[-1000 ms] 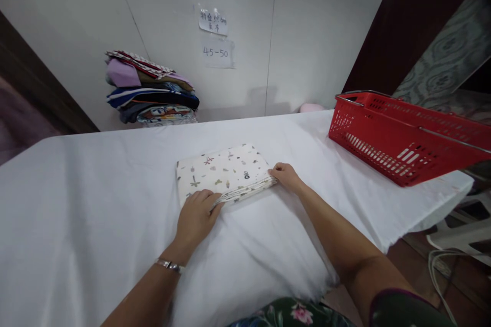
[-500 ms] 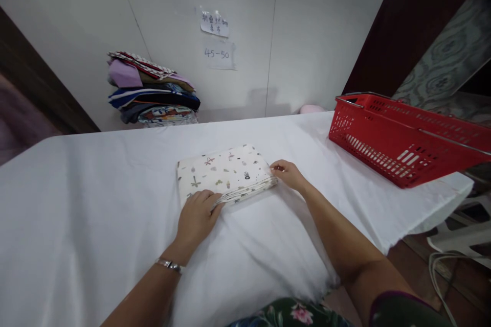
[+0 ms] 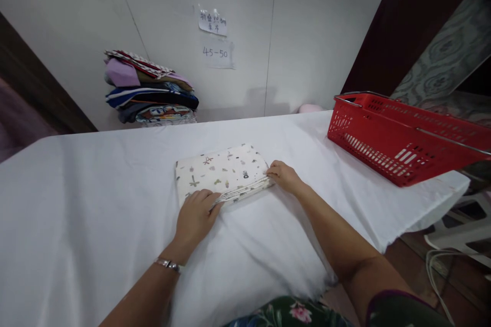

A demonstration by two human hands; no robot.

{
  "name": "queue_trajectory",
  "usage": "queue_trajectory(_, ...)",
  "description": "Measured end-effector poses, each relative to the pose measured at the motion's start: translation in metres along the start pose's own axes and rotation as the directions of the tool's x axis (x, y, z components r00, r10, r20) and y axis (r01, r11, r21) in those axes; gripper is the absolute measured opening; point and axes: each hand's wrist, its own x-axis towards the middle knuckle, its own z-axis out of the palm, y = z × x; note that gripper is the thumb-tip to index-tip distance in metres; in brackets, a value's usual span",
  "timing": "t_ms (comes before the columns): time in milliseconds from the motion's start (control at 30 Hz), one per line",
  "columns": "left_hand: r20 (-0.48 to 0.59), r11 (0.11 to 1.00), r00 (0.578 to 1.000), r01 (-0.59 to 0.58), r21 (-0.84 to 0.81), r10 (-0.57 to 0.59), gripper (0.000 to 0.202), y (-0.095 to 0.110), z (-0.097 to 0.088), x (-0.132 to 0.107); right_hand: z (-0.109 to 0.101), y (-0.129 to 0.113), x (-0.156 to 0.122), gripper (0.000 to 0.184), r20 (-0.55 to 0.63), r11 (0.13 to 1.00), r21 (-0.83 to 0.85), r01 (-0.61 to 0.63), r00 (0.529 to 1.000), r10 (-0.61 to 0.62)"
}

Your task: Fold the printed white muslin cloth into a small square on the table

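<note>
White rectangular folded printed cloth [image 3: 220,169] prob light, floppy, layers may slip; L hand [image 3: 196,215] & R hand [image 3: 284,176] pinch near corners, gd grip imo.

Cloth [image 3: 218,169] on table [image 3: 115,179], basket [image 3: 383,145] right (2 signs [image 3: 217,52] behind).

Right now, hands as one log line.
left hand: on folded cloth, near-left corner | right hand: at near-right corner | red basket: on table, right
</note>
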Motion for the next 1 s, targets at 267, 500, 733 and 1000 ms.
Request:
queue_trajectory(267, 0.013, 1.000, 1.000, 0.002, -0.013, -0.002, 0.024, -0.001, 0.001, -0.001, -0.022, -0.001, -0.008, 0.022, -0.008, 0.997, 0.049, 0.052, 0.999, -0.052)
queue_trajectory(500, 0.011, 1.000, 1.000, -0.011, 0.005, 0.011, 0.025, -0.002, 0.003, -0.001, -0.021, 0.003, -0.009, 0.018, 0.123, 0.996, 0.090, 0.017, 0.992, -0.028)
queue_trajectory(733, 0.028, 1.000, 1.000, -0.007, 0.018, 0.006, 0.027, -0.002, 0.002, -0.001, -0.021, 0.004, -0.009, 0.023, 0.124, 0.998, 0.066, -0.013, 0.992, 0.005)
queue_trajectory(1000, 0.028, 1.000, 1.000, 0.008, 0.017, -0.009, 0.028, -0.001, 0.000, 0.000, -0.011, 0.002, -0.006, 0.018, 0.099, 0.994, -0.081, 0.074, 0.993, -0.066)
